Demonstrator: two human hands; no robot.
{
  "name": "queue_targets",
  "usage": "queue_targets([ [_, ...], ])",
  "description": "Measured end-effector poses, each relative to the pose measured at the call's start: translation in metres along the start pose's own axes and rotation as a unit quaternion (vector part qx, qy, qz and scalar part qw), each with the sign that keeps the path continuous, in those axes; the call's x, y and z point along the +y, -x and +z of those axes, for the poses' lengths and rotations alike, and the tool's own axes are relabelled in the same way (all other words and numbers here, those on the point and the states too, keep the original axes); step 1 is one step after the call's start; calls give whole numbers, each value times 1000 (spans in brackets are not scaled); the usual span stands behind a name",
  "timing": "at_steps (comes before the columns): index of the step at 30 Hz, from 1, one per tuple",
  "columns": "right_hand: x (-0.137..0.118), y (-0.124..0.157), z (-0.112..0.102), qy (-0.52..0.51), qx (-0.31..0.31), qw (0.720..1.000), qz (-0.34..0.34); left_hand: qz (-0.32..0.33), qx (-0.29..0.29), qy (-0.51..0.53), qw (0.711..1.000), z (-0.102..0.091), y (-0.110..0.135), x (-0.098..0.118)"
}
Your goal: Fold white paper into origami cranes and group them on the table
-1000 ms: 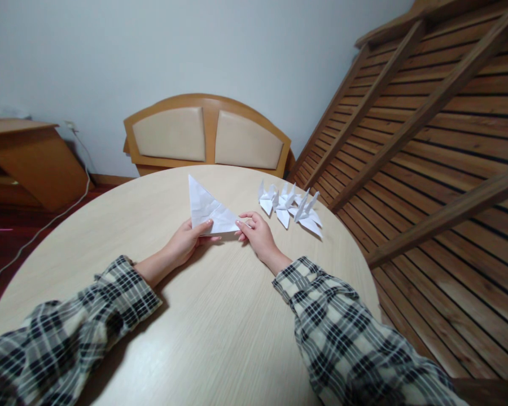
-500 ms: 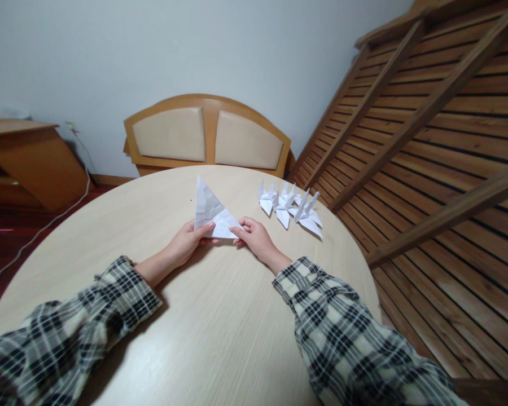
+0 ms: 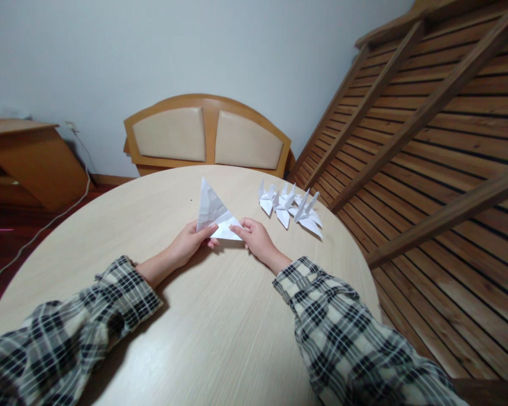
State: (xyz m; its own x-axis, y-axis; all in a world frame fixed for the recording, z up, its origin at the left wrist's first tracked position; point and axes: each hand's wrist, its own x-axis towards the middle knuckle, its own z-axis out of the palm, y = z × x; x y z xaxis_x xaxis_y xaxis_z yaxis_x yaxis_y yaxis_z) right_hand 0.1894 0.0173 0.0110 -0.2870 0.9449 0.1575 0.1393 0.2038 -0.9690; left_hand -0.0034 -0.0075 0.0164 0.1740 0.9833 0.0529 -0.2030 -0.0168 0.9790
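Observation:
A white sheet of folded paper [image 3: 214, 210], triangular and creased, is held just over the table with one point toward the far side. My left hand [image 3: 191, 241] pinches its lower left edge, thumb on top and fingers underneath. At the lower right corner, my right hand [image 3: 256, 239] grips the paper the same way. To the right of my hands stand several folded white paper cranes [image 3: 283, 206], grouped close together. The fingers beneath the paper are partly hidden.
The round pale wooden table [image 3: 220, 327] fills the middle. Beyond it rises a wooden headboard [image 3: 209, 129] with cream panels. A slatted wooden frame [image 3: 427, 141] leans on the right. On the left are a brown desk [image 3: 29, 158] and a white cable [image 3: 46, 228] on the floor.
The folded paper has shifted slightly right and tilted, its left side now angled inward. My left hand has moved slightly right with it. The paper cranes have stayed put.

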Motion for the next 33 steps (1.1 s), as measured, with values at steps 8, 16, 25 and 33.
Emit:
queue_targets([
  [8,-3,-1,1,8,2,1000,18,-7,30,-34,999,1,2,2],
  [16,6,-6,-1,-28,30,998,48,17,101,8,995,-5,-6,1],
  [25,8,-7,-2,-14,33,999,28,47,149,4,988,-11,-9,-1],
  [33,7,-4,-4,-39,10,999,17,16,121,47,991,-11,-8,2],
])
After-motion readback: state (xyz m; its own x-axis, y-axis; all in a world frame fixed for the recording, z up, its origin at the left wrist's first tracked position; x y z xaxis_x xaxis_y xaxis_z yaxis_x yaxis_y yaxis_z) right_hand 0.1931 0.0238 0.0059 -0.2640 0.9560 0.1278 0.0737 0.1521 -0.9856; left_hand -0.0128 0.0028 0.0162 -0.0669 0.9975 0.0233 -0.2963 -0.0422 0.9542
